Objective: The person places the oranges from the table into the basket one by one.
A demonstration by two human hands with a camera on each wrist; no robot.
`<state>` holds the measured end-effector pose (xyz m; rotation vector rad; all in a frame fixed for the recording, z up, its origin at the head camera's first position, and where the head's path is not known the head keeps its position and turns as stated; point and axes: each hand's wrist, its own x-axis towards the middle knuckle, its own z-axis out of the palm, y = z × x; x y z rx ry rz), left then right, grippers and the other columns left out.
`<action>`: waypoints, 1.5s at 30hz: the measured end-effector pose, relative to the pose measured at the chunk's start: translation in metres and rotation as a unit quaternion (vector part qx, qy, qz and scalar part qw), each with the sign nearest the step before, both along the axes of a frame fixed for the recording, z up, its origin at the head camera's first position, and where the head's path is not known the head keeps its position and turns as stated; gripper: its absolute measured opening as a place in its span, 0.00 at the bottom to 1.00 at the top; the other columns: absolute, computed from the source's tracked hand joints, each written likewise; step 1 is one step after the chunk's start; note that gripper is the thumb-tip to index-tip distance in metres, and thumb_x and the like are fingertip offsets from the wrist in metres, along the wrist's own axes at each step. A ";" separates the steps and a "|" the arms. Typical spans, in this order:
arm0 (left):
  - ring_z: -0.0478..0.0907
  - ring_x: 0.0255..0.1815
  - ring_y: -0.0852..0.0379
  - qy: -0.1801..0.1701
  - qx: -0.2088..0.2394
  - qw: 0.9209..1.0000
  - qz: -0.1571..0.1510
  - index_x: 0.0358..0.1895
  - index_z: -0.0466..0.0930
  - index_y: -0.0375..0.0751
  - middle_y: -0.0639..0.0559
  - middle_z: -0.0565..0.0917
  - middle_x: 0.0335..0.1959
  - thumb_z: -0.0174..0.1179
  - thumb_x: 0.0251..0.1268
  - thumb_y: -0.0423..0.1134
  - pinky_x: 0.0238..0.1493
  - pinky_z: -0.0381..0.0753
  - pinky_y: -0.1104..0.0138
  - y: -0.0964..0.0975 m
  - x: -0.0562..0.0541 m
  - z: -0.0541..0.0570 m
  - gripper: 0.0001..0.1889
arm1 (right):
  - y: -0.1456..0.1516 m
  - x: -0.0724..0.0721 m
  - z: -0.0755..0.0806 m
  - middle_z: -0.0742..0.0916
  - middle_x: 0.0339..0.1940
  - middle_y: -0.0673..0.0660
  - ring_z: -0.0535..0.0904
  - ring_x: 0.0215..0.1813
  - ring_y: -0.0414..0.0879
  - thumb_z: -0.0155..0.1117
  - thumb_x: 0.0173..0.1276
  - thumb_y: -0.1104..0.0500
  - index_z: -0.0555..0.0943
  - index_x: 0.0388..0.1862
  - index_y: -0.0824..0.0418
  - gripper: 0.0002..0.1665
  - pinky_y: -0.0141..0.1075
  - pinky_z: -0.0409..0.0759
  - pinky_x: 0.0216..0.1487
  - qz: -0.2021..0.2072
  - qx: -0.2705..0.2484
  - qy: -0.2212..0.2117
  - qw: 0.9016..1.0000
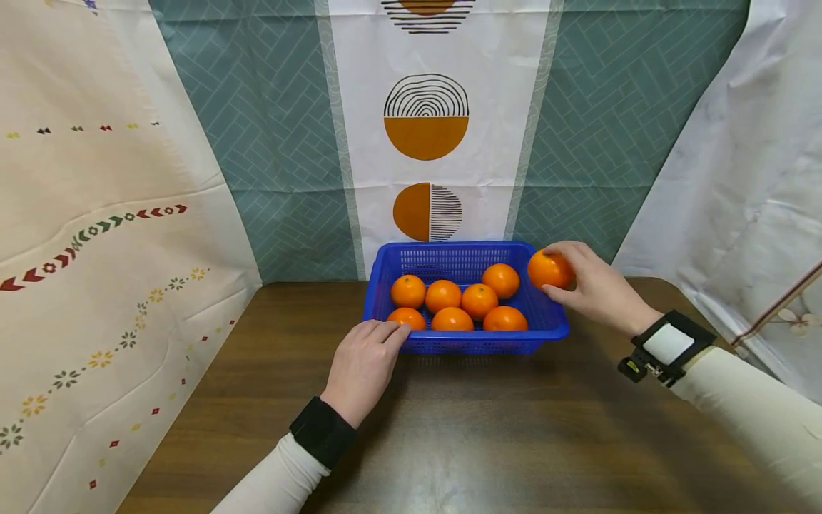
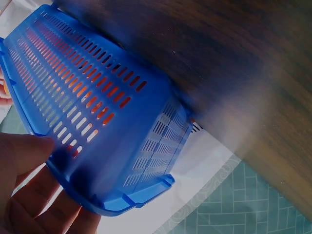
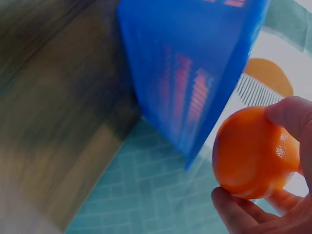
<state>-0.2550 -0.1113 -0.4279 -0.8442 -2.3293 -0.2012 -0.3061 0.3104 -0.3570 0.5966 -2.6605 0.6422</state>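
A blue plastic basket (image 1: 546,334) with slotted walls stands at the far side of the table, several oranges (image 1: 452,319) lying inside it. My left hand (image 1: 367,360) grips the basket's near left corner; in the left wrist view the thumb (image 2: 29,148) presses the outer wall while the fingers hook over the rim. At the basket's right end, my right hand (image 1: 600,285) holds a single orange (image 1: 546,270) between thumb and fingers, level with the rim. The right wrist view shows this orange (image 3: 251,153) just outside the basket's end wall (image 3: 180,73).
The brown wooden table (image 1: 449,428) stretches toward me. Behind the basket hangs a patterned cloth (image 1: 427,143) in teal and white. A cream embroidered cloth (image 1: 103,250) lines the left side, and a whitish cloth (image 1: 751,214) the right.
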 end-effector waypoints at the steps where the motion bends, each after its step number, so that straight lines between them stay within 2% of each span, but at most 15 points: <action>1: 0.88 0.52 0.47 0.000 0.001 1.000 -0.001 0.63 0.90 0.40 0.46 0.92 0.54 0.79 0.67 0.31 0.63 0.88 0.54 0.000 0.000 0.000 0.21 | -0.005 0.000 0.001 0.77 0.72 0.66 0.80 0.62 0.64 0.78 0.75 0.56 0.74 0.73 0.61 0.34 0.64 0.86 0.61 0.003 0.002 -0.005 1.000; 5: 0.88 0.51 0.47 0.002 0.003 1.000 -0.002 0.62 0.90 0.39 0.46 0.92 0.53 0.79 0.67 0.31 0.63 0.88 0.54 0.000 0.001 0.001 0.21 | -0.023 0.001 0.005 0.76 0.73 0.67 0.80 0.63 0.65 0.78 0.76 0.54 0.74 0.74 0.59 0.34 0.65 0.85 0.63 0.019 0.011 -0.026 0.999; 10: 0.88 0.51 0.47 0.001 0.004 1.000 -0.002 0.62 0.90 0.39 0.46 0.92 0.53 0.80 0.66 0.31 0.63 0.88 0.54 -0.001 0.001 0.000 0.21 | -0.044 -0.007 0.003 0.76 0.73 0.67 0.81 0.63 0.64 0.77 0.77 0.54 0.74 0.75 0.58 0.34 0.64 0.85 0.64 0.036 0.021 -0.048 0.998; 18: 0.88 0.50 0.47 0.004 0.001 1.000 -0.004 0.62 0.91 0.39 0.46 0.92 0.52 0.79 0.67 0.31 0.63 0.88 0.54 0.001 0.001 0.001 0.20 | -0.066 -0.021 0.001 0.77 0.73 0.67 0.82 0.62 0.64 0.78 0.75 0.57 0.74 0.76 0.60 0.36 0.64 0.84 0.66 0.047 0.052 -0.051 0.996; 28: 0.88 0.51 0.48 -0.002 -0.001 1.000 0.002 0.62 0.90 0.39 0.46 0.92 0.52 0.79 0.68 0.31 0.63 0.88 0.54 0.001 0.002 0.002 0.21 | -0.079 -0.036 0.001 0.77 0.74 0.69 0.79 0.65 0.66 0.76 0.77 0.55 0.74 0.76 0.59 0.34 0.65 0.82 0.68 0.042 0.058 -0.086 0.994; 38: 0.88 0.51 0.48 -0.003 -0.008 1.000 0.006 0.63 0.90 0.40 0.46 0.92 0.53 0.77 0.70 0.32 0.64 0.87 0.55 -0.001 0.002 0.001 0.20 | -0.092 -0.051 0.001 0.79 0.69 0.70 0.80 0.61 0.66 0.76 0.76 0.55 0.73 0.76 0.60 0.35 0.62 0.83 0.64 0.045 0.073 -0.094 0.992; 45: 0.88 0.50 0.48 0.022 -0.005 1.000 -0.003 0.61 0.91 0.41 0.47 0.92 0.51 0.76 0.71 0.31 0.62 0.88 0.55 0.000 0.000 -0.001 0.17 | -0.094 -0.055 0.001 0.78 0.70 0.71 0.81 0.63 0.66 0.75 0.77 0.55 0.73 0.77 0.61 0.35 0.63 0.82 0.66 0.043 0.078 -0.095 0.991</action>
